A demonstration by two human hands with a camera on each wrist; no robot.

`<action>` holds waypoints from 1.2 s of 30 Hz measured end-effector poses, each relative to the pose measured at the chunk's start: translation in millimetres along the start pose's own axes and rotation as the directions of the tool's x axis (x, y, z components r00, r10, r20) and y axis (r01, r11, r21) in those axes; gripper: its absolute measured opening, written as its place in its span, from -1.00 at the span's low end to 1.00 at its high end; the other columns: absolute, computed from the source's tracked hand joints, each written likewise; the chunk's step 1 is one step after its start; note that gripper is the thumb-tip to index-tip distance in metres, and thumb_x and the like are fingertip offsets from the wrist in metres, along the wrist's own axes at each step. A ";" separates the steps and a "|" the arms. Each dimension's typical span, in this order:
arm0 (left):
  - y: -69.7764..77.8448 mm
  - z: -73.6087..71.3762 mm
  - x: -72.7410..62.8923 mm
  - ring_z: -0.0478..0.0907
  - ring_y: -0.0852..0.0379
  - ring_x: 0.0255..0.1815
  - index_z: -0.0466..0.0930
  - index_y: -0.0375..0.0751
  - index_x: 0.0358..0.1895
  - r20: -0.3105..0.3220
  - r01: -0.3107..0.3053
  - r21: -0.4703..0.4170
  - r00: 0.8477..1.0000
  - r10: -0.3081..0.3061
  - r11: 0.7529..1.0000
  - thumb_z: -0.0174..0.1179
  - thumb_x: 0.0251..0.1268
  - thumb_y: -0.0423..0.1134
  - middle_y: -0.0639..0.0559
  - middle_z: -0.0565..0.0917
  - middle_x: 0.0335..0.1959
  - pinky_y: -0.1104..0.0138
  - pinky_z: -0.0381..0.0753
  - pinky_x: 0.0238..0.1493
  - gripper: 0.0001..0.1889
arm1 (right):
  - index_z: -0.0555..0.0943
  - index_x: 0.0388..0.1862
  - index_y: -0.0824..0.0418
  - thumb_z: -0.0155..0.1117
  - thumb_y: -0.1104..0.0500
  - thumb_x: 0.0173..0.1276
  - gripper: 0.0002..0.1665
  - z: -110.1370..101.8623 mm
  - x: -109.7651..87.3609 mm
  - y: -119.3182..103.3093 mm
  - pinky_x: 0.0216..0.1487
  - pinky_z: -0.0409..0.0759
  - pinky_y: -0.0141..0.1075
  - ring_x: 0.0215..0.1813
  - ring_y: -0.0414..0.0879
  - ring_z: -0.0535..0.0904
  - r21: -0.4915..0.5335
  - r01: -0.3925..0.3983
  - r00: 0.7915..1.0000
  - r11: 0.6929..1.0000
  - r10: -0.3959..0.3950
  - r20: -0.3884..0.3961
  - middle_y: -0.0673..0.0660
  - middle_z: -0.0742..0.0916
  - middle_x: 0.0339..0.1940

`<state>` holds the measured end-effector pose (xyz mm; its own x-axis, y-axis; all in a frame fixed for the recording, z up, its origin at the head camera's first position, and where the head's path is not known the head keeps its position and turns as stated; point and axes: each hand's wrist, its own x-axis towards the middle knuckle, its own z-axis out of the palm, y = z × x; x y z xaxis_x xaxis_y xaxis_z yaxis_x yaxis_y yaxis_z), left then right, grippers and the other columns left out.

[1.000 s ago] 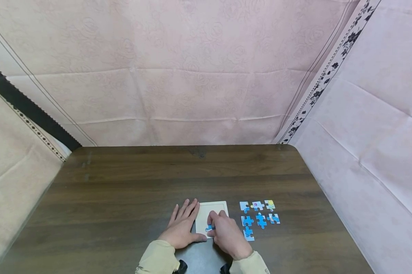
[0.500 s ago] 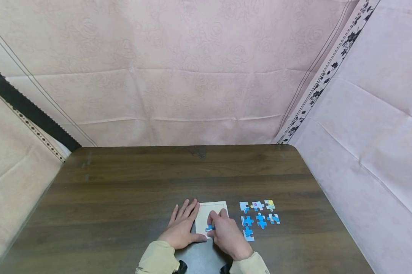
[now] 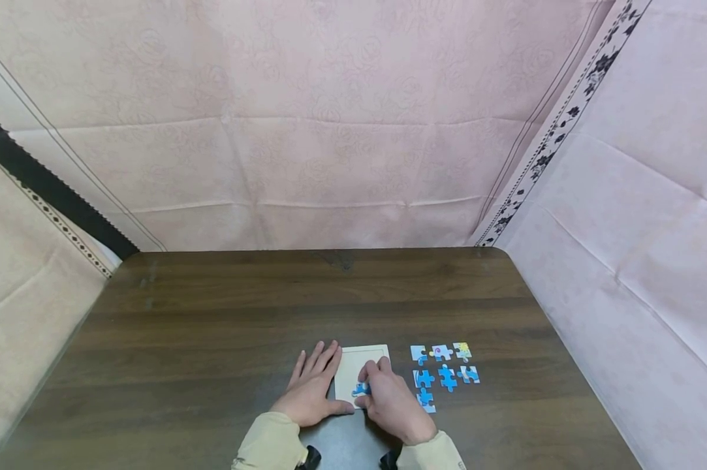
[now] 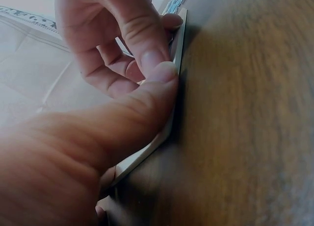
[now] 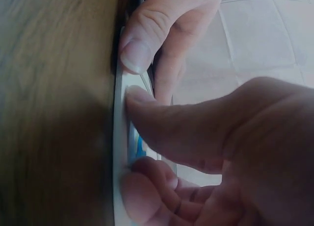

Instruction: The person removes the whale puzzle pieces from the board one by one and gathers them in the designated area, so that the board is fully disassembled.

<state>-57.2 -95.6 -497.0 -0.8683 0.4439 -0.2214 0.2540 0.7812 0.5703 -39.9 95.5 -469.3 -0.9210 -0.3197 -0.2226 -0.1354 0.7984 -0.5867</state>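
A white puzzle tray [image 3: 353,360] lies on the table in front of me. My left hand [image 3: 310,391] rests along its left side with fingers straight and spread, its thumb on the near edge. Over the tray's near right part, my right hand [image 3: 392,403] has curled fingers and pinches a blue puzzle piece [image 3: 360,389]. The piece lies low in the tray and is partly covered by the fingers. In the right wrist view the blue piece [image 5: 140,146] shows between thumb and fingers. Both thumbs are close together in the left wrist view.
Right of the tray lie several loose puzzle pieces [image 3: 448,378], mostly blue and white, one of them with yellow [image 3: 463,351]. Brown wood-grain table [image 3: 212,313] surrounds them. Pale patterned cloth [image 3: 329,163] hangs behind and on both sides.
The right hand's fingers have shifted slightly to the right, and more of the blue piece shows. My left hand stays in place.
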 end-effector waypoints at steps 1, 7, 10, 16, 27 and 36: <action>0.0 0.3 -0.3 -0.23 -0.17 0.65 0.02 -0.21 0.61 0.002 0.004 0.000 1.000 -0.004 1.000 0.32 0.11 0.36 -0.07 0.00 0.65 -0.22 -0.36 0.53 0.14 | 0.53 -0.10 0.17 0.43 0.22 0.33 -0.74 0.1 0.1 0.1 -0.34 0.61 -0.31 -0.45 -0.15 0.46 0.003 -0.007 1.000 1.000 0.007 0.002 0.07 0.43 -0.24; 0.2 1.1 -0.8 -0.24 -0.17 0.65 0.01 -0.20 0.62 0.005 0.011 0.006 1.000 -0.011 1.000 0.33 0.11 0.36 -0.06 -0.01 0.65 -0.21 -0.37 0.53 0.14 | 0.53 -0.13 0.14 0.45 0.24 0.32 -0.74 0.0 -0.4 0.4 -0.32 0.60 -0.27 -0.43 -0.12 0.47 -0.007 -0.014 1.000 1.000 0.014 0.007 0.06 0.42 -0.23; -0.1 1.4 -0.1 -0.23 -0.17 0.65 0.01 -0.20 0.62 0.004 0.009 0.005 1.000 -0.009 1.000 0.33 0.11 0.36 -0.06 -0.01 0.65 -0.21 -0.36 0.53 0.14 | 0.53 -0.13 0.13 0.44 0.26 0.31 -0.74 -0.4 -0.6 0.4 -0.33 0.58 -0.28 -0.43 -0.12 0.47 -0.009 -0.008 1.000 1.000 0.008 0.006 0.06 0.41 -0.24; -0.8 2.8 0.2 -0.24 -0.16 0.65 0.01 -0.18 0.62 0.005 0.011 0.012 1.000 -0.011 1.000 0.32 0.11 0.37 -0.05 -0.02 0.65 -0.20 -0.37 0.54 0.14 | 0.52 -0.14 0.13 0.43 0.30 0.31 -0.74 -1.0 -0.4 0.4 -0.32 0.58 -0.27 -0.40 -0.10 0.48 0.015 -0.003 1.000 1.000 0.003 0.007 0.08 0.40 -0.24; 0.4 1.0 0.1 -0.23 -0.17 0.65 0.02 -0.20 0.61 0.003 0.009 0.014 1.000 -0.009 1.000 0.33 0.12 0.36 -0.06 -0.01 0.65 -0.20 -0.37 0.54 0.13 | 0.49 -0.16 0.12 0.41 0.34 0.31 -0.72 -1.2 -0.3 1.8 -0.33 0.58 -0.28 -0.40 -0.11 0.48 0.043 0.001 1.000 0.999 -0.002 0.012 0.08 0.39 -0.25; 0.7 -0.4 -0.8 -0.22 -0.18 0.65 0.03 -0.20 0.61 0.004 0.008 0.014 1.000 -0.008 1.000 0.33 0.12 0.36 -0.07 0.00 0.65 -0.22 -0.35 0.53 0.13 | 0.51 -0.21 0.10 0.48 0.29 0.26 -0.71 -1.4 0.9 4.6 -0.22 0.64 -0.23 -0.33 -0.12 0.46 0.068 0.030 0.999 0.997 -0.029 -0.023 0.07 0.42 -0.27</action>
<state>-56.6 -95.6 -496.1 -0.8687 0.4393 -0.2289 0.2532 0.7909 0.5571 -41.9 99.6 -471.1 -0.9248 -0.3307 -0.1881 -0.1378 0.7520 -0.6446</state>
